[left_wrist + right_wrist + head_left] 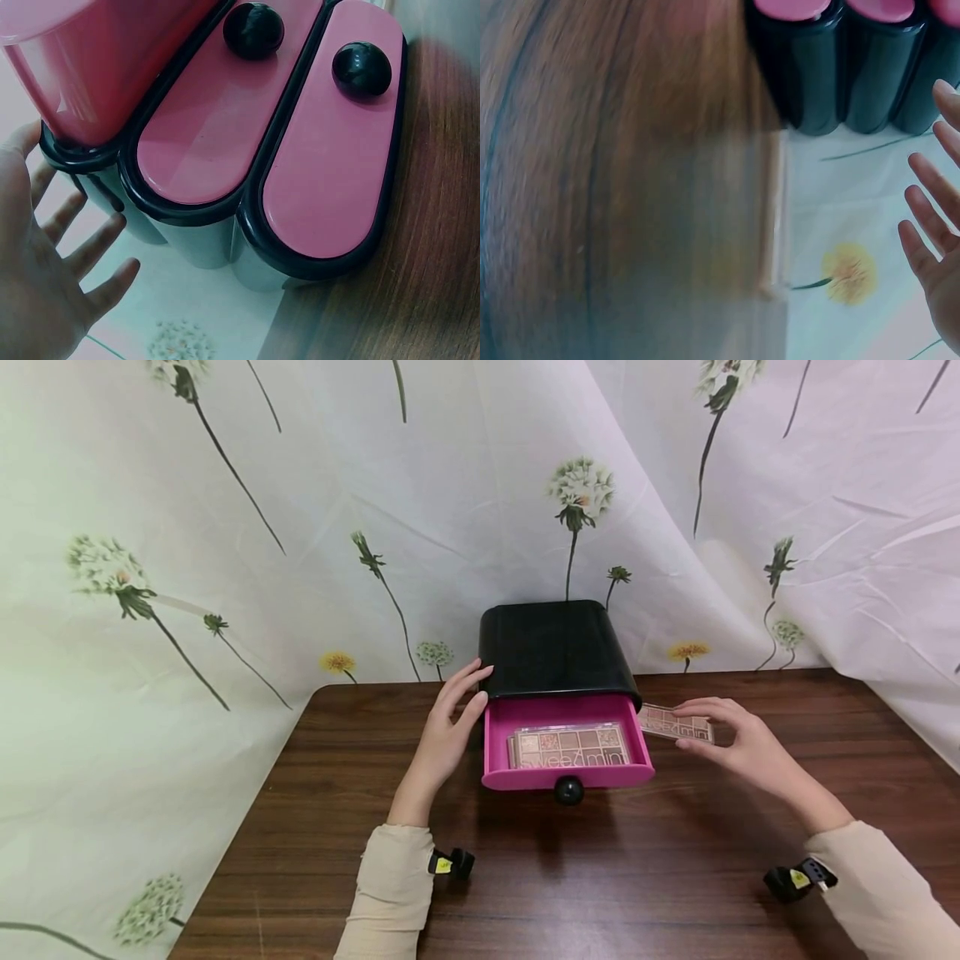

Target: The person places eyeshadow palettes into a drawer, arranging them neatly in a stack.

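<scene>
A black drawer unit (558,647) stands at the back of the table, its pink top drawer (495,752) pulled out. Inside lie a few stacked eyeshadow palettes (573,747) with clear lids. To the right of the drawer, my right hand (738,743) holds another eyeshadow palette (656,720) by its right end, fingers at the far edge and thumb at the near edge. That palette does not show in the right wrist view, where only spread fingers (930,180) appear. My left hand (446,727), fingers extended, is at the unit's left side, fingertips by its front corner.
Below the top drawer, two more pink drawers with round black knobs (362,69) are closed. The brown wooden table (337,777) ends just behind the unit. A white cloth with dandelion prints (465,510) hangs behind it and along the left.
</scene>
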Demonstrator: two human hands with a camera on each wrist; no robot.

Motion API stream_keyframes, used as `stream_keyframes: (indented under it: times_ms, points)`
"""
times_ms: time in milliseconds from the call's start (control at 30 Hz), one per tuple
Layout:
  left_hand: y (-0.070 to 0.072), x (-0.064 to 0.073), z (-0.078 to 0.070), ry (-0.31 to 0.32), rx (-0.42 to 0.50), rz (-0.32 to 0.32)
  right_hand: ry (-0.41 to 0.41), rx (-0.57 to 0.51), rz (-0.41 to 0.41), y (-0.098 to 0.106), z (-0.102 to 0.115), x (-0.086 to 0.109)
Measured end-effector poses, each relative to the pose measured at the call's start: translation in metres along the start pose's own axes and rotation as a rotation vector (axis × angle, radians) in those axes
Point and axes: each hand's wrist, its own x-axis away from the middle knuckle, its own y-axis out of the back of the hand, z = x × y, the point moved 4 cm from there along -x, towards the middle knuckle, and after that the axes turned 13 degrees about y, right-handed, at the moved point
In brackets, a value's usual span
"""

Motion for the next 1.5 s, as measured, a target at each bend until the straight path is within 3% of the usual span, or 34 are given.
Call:
stream_keyframes:
  times_ms: [200, 500, 1067, 1500]
  points:
    - [0.0, 0.0, 0.0, 0.0, 0.001, 0.003, -0.049, 0.032, 0.006, -0.003, -0.027, 0.008]
    - [0.001, 0.0, 0.001, 0.001, 0.002, 0.005, -0.231, 0.047, 0.097, -0.004, -0.062, 0.014]
    - [0.0, 0.001, -0.001, 0.002, -0.001, 0.006, -0.354, -0.029, 0.228, -0.012, -0.097, 0.021]
    - [0.0, 0.001, 0.0, -0.002, 0.003, 0.004, -0.348, -0.028, 0.344, -0.023, -0.106, 0.017]
